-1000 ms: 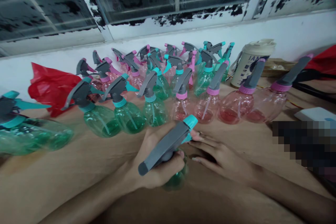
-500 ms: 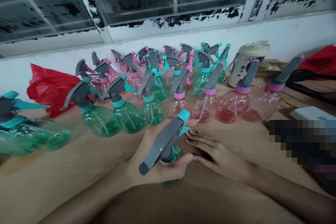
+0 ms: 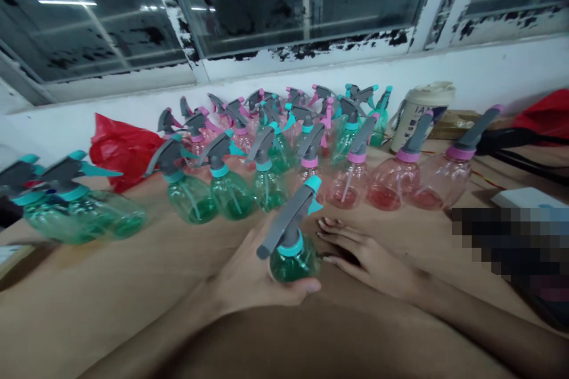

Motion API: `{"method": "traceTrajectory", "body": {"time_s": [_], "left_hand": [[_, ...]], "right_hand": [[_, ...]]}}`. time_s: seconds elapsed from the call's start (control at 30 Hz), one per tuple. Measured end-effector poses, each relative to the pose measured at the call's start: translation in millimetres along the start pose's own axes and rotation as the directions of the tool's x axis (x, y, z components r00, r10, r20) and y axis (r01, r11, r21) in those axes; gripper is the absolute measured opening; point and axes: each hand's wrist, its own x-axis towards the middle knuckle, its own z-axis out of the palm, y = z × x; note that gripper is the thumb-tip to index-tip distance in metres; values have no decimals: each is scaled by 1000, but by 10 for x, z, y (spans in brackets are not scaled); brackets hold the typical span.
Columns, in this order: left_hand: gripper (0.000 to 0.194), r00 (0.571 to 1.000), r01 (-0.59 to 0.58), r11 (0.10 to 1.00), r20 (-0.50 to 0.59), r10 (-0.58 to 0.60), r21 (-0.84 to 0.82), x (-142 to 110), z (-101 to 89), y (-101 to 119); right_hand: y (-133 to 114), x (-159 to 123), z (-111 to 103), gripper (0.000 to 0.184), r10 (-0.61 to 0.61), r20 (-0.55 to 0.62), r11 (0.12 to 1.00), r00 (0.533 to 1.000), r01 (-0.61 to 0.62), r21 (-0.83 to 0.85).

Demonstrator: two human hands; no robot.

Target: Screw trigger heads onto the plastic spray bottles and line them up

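Note:
A green spray bottle (image 3: 293, 266) with a grey and turquoise trigger head stands upright in front of me. My left hand (image 3: 249, 275) is wrapped round its body, thumb along the near side; the other fingers are mostly hidden behind the bottle. To the right, my right hand (image 3: 364, 254) rests on the tabletop with fingers stretched out, holding nothing. Just beyond the hands runs a row of spray bottles, with a green bottle (image 3: 269, 189) and a pink bottle (image 3: 349, 186) nearest. Small amounts of coloured liquid show in several of them.
More pink and green spray bottles crowd the back by the wall. At left stand further green bottles (image 3: 84, 213) and a red plastic bag (image 3: 124, 148). A lidded cup (image 3: 422, 109), a white box (image 3: 528, 198) and black straps (image 3: 524, 151) lie right on the brown tabletop (image 3: 146, 284).
My left hand has moved down from the bottle's neck and trigger head to its body, so more of the bottle shows. My right hand stays nearly still. The view has tilted up and left slightly.

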Motion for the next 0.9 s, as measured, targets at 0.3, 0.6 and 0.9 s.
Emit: {"method": "traceTrajectory", "body": {"time_s": [0.3,0.6,0.9], "left_hand": [[42,989,101,992,-117,-91,80,-433,83,-51],[48,929,228,908,-359,-94,351,-1137,-437,-425],[46,758,416,822,-647,-79,388,-1477,-1021,-1197]], "right_hand": [[-19,30,103,42,20,-4,991,1000,-20,-129],[-210,186,42,45,94,44,947,995,-76,-312],[-709,673,53,33,-44,40,967,998,53,-250]]}}
